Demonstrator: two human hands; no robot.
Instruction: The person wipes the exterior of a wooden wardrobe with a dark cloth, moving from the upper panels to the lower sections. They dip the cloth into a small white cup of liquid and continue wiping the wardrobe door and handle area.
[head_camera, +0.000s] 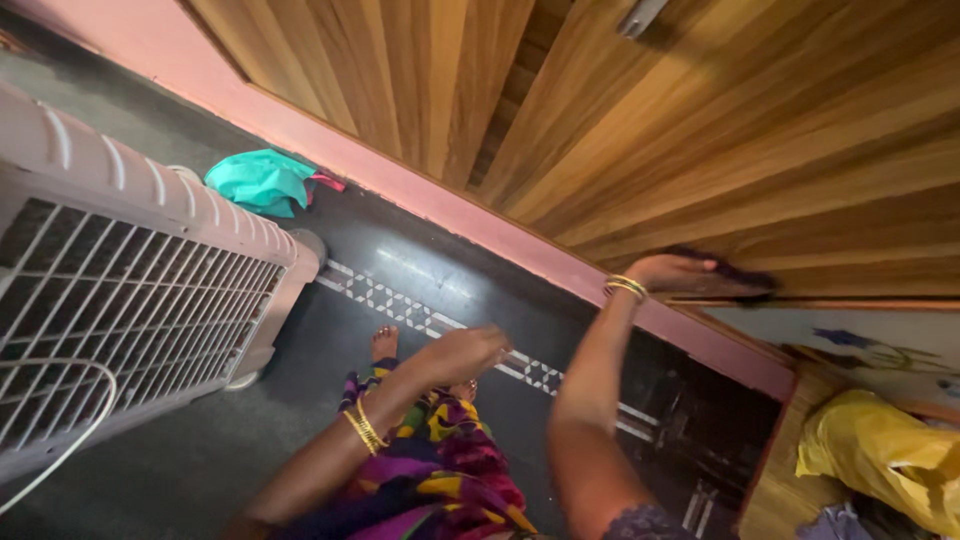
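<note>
The right hand (678, 272) is raised and pressed flat against the wooden door (760, 130). Its fingers (706, 267) lie close together over a dark cloth (735, 275), pinning it to the lower part of the panel. The cloth shows as a dark, blurred strip just beyond the fingertips. Gold bangles (627, 287) sit on the right wrist, directly behind the hand.

The left hand (465, 352) hangs free, below and to the left of the right hand, holding nothing. Its fingers are loosely curled inward; blur prevents a finer reading. Gold bangles (364, 428) also circle the left wrist.

Below the left hand, 1 bare foot (384, 343) stands on the dark floor (300, 390), beside a patterned purple-and-yellow garment (450, 470). A white tiled border strip (400, 303) crosses the floor just past the foot.

Well to the left of both hands stands a white air cooler (130, 290) with a grille front. Beyond it, a teal cloth (258, 182) lies at the pink door frame (450, 215). To the lower right of the right hand, a yellow bag (880, 450) rests on a wooden surface.
</note>
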